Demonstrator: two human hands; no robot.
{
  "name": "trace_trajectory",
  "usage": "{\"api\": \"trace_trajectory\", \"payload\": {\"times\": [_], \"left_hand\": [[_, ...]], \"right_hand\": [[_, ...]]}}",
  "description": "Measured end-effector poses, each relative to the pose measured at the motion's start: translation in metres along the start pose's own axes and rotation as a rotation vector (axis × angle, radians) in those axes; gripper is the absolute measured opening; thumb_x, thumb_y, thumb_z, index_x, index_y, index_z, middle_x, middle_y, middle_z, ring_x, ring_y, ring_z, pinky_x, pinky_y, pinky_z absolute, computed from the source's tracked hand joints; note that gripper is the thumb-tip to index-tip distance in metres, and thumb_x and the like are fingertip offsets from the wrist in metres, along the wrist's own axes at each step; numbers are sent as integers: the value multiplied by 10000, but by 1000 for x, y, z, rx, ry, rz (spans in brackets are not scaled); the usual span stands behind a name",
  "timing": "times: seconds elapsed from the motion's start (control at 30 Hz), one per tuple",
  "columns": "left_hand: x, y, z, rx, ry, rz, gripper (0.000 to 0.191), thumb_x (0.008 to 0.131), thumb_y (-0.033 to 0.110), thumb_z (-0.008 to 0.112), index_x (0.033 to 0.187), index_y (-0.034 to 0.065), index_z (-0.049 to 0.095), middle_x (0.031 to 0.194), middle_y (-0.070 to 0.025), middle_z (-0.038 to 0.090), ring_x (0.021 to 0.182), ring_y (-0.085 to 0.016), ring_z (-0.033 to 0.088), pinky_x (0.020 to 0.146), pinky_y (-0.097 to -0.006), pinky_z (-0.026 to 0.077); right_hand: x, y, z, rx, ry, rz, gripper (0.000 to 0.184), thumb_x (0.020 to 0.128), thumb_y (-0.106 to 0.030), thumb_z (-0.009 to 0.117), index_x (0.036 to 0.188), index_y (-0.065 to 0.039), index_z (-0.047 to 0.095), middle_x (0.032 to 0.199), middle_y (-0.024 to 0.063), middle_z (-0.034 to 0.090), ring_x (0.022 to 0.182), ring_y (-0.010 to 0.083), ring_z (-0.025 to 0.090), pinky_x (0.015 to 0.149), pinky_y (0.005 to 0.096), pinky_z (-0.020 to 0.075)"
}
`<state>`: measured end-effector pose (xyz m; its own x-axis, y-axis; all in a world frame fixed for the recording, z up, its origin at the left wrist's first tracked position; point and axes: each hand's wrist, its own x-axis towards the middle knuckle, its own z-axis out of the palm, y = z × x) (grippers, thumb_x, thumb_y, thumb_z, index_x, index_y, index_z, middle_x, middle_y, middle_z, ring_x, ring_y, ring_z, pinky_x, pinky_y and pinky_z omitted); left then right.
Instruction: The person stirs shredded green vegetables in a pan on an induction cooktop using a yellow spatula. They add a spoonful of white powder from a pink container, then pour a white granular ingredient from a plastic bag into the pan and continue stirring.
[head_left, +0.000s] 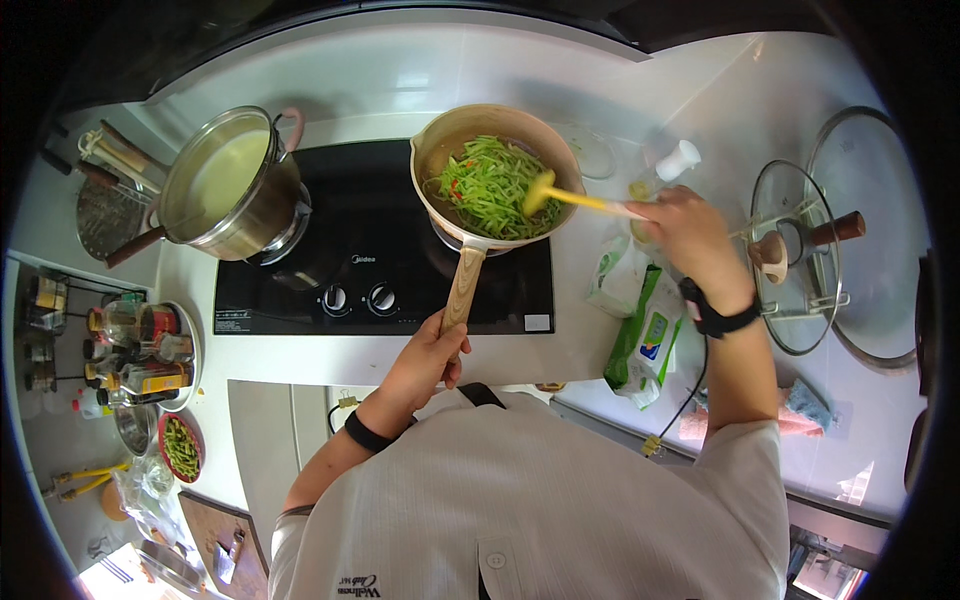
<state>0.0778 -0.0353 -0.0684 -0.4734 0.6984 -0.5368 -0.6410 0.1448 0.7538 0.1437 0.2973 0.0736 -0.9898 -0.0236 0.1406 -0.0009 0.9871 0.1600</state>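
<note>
My left hand (431, 349) is closed around the wood-patterned handle of a deep pan (571, 161), which sits over the right burner of the black gas hob (360, 202). Thin green vegetable strips (487, 184) with a few red pieces lie in the pan. My right hand (686, 229) grips the pale end of a yellow spatula (577, 198), whose head touches the strips at the pan's right side. On the left burner stands a steel pot (259, 217) holding a pale liquid, with a long dark handle leaning out over its rim.
Wet-wipe packs (645, 337) lie right of the hob. Glass lids (795, 255) stand in wall racks at the right. Seasoning jars (142, 360) crowd the left counter, near a red-rimmed dish of green pieces (180, 448). A cleaver (227, 559) rests on a cutting board (206, 517).
</note>
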Motion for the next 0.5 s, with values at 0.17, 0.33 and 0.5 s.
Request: {"api": "trace_trajectory", "payload": {"times": [0.17, 0.33, 0.5], "left_hand": [[-1, -1, -7, 39, -9, -21, 332, 987, 261, 469, 1229, 38, 419, 867, -28, 519, 526, -103, 457, 460, -234, 388], [-3, 2, -3, 23, 18, -8, 267, 978, 248, 475, 1145, 42, 447, 838, -20, 510, 512, -92, 459, 447, -230, 401], [-2, 3, -3, 43, 8, -16, 255, 976, 247, 472, 1127, 43, 451, 843, -20, 510, 519, -92, 462, 450, -232, 405]], "right_hand": [[0, -5, -11, 128, -79, 73, 246, 804, -194, 661, 1045, -178, 706, 751, 123, 631, 734, 329, 612, 649, 428, 491], [-8, -33, -7, 149, -162, 31, 228, 862, -232, 623, 1068, -176, 703, 797, 127, 664, 727, 327, 632, 622, 413, 494], [9, -44, 41, 229, 85, 217, 219, 894, -243, 589, 1084, -195, 687, 725, 120, 634, 670, 322, 625, 576, 430, 488]]}}
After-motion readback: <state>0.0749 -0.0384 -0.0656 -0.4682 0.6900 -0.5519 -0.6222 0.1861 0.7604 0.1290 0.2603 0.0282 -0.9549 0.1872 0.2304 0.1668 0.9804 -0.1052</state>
